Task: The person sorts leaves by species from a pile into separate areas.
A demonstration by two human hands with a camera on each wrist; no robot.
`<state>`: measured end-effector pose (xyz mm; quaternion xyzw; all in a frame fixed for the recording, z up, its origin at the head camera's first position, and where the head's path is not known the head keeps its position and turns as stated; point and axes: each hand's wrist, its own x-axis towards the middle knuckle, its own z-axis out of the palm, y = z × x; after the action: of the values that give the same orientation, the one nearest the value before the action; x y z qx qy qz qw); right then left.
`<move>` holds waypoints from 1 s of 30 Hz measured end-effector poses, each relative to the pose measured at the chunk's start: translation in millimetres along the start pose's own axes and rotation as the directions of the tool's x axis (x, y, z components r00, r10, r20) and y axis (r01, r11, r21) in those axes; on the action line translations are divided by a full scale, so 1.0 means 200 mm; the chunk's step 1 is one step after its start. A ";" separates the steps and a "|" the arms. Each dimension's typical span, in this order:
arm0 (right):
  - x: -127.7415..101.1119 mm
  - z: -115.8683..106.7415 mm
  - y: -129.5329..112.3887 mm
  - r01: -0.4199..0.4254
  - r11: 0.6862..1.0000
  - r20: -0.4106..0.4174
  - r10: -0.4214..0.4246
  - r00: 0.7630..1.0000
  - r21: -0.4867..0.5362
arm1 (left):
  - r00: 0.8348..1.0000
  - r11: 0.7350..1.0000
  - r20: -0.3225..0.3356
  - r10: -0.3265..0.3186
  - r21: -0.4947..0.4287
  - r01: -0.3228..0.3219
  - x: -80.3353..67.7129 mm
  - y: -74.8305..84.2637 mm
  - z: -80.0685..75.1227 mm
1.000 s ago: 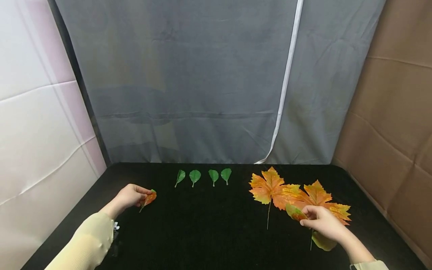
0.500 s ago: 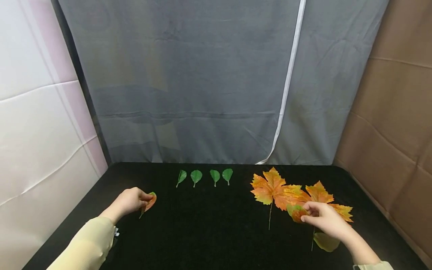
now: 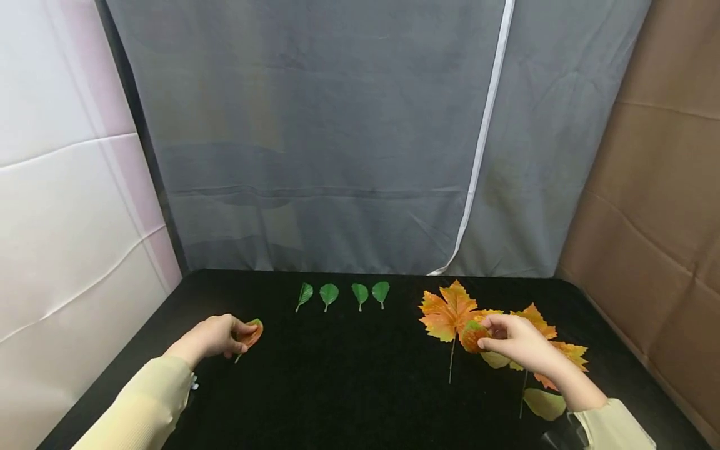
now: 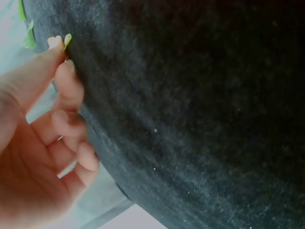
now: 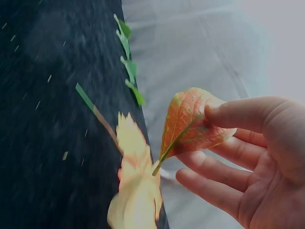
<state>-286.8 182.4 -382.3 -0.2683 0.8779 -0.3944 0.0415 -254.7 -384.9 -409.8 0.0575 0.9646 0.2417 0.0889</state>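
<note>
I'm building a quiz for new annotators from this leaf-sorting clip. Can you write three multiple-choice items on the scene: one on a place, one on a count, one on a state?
1. Where does the row of small green leaves lie on the black table?
A. Near the far edge, between the two hands
B. Under the right hand
C. At the near edge

2. How many small green leaves are in that row?
A. Two
B. Four
C. Six

3. What is the right hand doing?
A. Resting flat and holding nothing
B. Pinching a small orange-red leaf
C. Gripping a maple stem

Answers:
1 A: the row sits by the grey backdrop, left of the big orange maple leaves.
2 B: four stand side by side.
3 B: thumb and fingers pinch the leaf in the right wrist view.
</note>
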 end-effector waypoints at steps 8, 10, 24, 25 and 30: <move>0.15 0.11 -0.09 0.030 0.972 0.033 -0.039 0.999 0.233 | 0.993 0.997 0.088 -0.073 -0.003 0.074 -0.01 0.03 0.00; 0.19 0.15 -0.11 0.017 0.960 0.027 -0.026 0.999 0.281 | 0.992 0.996 0.096 -0.084 0.025 0.082 -0.02 0.04 -0.01; 0.39 0.35 -0.21 -0.001 0.884 -0.014 0.008 1.000 0.467 | 0.987 0.989 0.100 -0.127 0.083 0.119 -0.03 0.04 0.00; 0.40 0.37 -0.21 -0.001 0.875 -0.013 0.008 1.000 0.483 | 0.987 0.989 0.101 -0.128 0.085 0.119 -0.03 0.04 0.00; 0.46 0.43 -0.23 -0.014 0.822 -0.007 0.023 1.000 0.570 | 0.987 0.990 0.104 -0.121 0.082 0.112 -0.02 0.04 0.00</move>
<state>-320.9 53.7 -395.7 -0.2324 0.7230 -0.6399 0.1174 -249.8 -378.8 -404.5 0.0174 0.9685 0.1957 0.1530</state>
